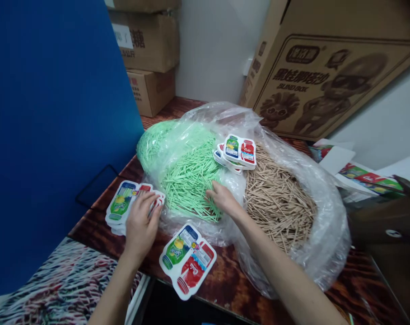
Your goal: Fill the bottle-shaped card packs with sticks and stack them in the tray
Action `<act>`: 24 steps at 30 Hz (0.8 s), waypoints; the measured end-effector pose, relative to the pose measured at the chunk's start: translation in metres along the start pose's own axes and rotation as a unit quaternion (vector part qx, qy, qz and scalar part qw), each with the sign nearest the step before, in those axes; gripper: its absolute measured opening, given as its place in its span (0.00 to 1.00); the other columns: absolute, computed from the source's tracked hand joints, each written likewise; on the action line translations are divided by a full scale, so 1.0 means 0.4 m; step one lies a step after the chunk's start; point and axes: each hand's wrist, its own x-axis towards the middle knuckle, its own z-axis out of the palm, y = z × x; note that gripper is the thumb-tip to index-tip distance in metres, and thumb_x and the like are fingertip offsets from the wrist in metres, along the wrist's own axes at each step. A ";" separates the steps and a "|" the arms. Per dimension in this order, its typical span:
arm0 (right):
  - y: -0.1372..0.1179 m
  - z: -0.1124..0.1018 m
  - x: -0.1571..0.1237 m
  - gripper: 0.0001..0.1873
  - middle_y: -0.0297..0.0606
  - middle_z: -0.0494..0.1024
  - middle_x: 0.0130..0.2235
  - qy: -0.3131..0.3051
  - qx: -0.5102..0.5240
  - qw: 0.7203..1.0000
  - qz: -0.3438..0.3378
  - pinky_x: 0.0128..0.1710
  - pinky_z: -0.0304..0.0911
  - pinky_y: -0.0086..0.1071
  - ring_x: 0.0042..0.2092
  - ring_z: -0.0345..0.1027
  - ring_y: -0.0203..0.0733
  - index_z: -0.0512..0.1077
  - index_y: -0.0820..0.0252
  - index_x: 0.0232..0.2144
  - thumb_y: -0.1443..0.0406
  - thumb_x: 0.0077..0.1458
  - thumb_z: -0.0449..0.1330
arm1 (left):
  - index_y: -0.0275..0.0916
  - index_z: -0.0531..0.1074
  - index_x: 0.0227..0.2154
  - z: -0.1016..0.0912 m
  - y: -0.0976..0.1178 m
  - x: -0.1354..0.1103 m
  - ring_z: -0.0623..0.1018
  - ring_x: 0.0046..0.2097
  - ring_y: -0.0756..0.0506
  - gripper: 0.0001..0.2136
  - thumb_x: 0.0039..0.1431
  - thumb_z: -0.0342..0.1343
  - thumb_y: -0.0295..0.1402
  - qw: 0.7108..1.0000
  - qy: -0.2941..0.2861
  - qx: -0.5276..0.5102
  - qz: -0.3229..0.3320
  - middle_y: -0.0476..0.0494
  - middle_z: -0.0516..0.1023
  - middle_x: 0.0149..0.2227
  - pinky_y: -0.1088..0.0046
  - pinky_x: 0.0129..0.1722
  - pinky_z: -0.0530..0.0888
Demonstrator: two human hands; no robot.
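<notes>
My left hand (139,224) lies on a stack of printed bottle-shaped cards (122,203) at the table's left, fingers bent over the top card. My right hand (221,199) reaches into a heap of green sticks (191,176) in a clear plastic bag (323,253), fingertips pinched in the sticks. Brown sticks (279,203) fill the bag's right side. Another small stack of the cards (239,152) rests on the sticks. One single card (188,260) lies at the table's front edge between my arms.
A blue board (56,113) stands at the left. Cardboard boxes (147,49) are stacked at the back, and a large printed box (327,72) leans on the wall. Papers and printed sheets (364,174) lie at the right on the dark wooden table (232,280).
</notes>
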 end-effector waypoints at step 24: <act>0.022 -0.014 -0.017 0.09 0.27 0.66 0.19 -0.008 0.299 0.954 -0.030 0.30 0.55 0.27 0.27 0.60 0.34 0.63 0.59 0.18 0.69 0.48 0.55 | 0.41 0.55 0.60 0.250 0.156 0.122 0.61 0.63 0.42 0.22 0.64 0.46 0.36 0.963 -0.082 -0.253 -0.041 0.36 0.59 0.63 0.58 0.60 0.61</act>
